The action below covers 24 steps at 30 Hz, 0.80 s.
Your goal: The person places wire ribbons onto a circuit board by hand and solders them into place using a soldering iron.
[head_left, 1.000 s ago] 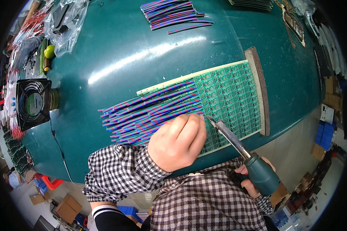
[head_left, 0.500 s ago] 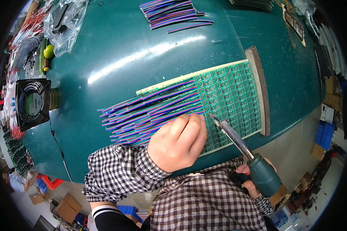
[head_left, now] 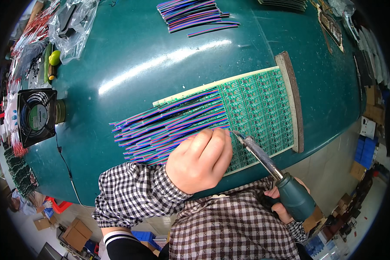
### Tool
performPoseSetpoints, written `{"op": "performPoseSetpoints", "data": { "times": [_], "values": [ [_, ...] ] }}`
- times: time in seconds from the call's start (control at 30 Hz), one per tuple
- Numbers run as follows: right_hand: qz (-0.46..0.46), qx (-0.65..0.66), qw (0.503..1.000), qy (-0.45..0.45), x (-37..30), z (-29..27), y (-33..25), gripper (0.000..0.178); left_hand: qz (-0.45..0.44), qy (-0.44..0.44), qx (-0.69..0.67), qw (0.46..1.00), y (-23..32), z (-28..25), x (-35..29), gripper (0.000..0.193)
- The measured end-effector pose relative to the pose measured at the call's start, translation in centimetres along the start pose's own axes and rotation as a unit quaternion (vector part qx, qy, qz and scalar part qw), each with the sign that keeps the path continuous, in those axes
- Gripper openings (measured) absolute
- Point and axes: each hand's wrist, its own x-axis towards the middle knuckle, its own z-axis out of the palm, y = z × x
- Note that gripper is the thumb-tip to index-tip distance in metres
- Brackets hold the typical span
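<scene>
A panel of green circuit boards (head_left: 258,108) lies on the green table. Multicoloured ribbon wires (head_left: 160,125) run in rows across its left half, their right ends at the boards. My left hand (head_left: 199,162) is closed in a pinch over the panel's near part, its fingertips at the end of a ribbon wire, which they mostly hide. My right hand (head_left: 281,212) is wrapped round the green handle of a soldering iron (head_left: 264,159), which covers part of that hand. The iron's tip touches or nearly touches the panel, just right of my left fingertips.
A worn grey-brown bar (head_left: 292,104) borders the panel's right end. More ribbon wires (head_left: 190,15) are piled at the far side. On the left stand a black fan (head_left: 37,117), with its cable, and a clear plastic bag (head_left: 80,34). A person (head_left: 24,203) is at the lower left.
The soldering iron's tip has shifted slightly left and nearer, closer to my left fingertips. My left hand has stayed in place. The person at the lower left has moved a little.
</scene>
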Motion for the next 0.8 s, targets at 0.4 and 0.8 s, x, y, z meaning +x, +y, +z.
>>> {"op": "performPoseSetpoints", "data": {
  "times": [0.4,0.8],
  "values": [
    [0.0,-0.001,1.0,0.017,-0.53,0.31,0.45,0.053,0.014,0.011,0.013,1.0,-0.04,0.18,-0.04,0.031],
    [0.006,-0.008,1.0,-0.007,-0.13,-0.03,0.26,0.054,0.015,0.006,0.019,1.0,0.17,0.23,-0.15,0.03]
  ]
}}
